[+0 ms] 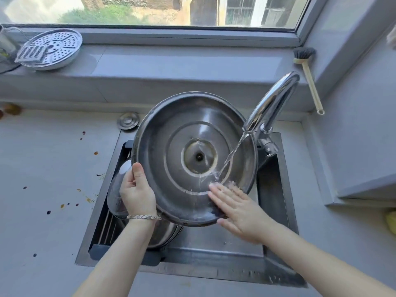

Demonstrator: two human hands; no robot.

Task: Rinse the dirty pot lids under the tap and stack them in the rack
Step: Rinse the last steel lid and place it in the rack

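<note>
A large steel pot lid is held tilted over the sink, its hollow underside facing me. My left hand grips its left rim, thumb on the inside. My right hand lies flat with straight fingers on the lid's lower right inner surface. Water runs from the chrome tap onto the lid just above my right fingers. A dark rack with metal bars spans the sink's left side; a clear glass lid leans there behind my left hand. Another steel piece sits under the held lid.
The sink is set in a grey counter with brown spots. On the window ledge lie a perforated steamer plate and a grater. A dish brush leans at the right. A small round cap lies behind the sink.
</note>
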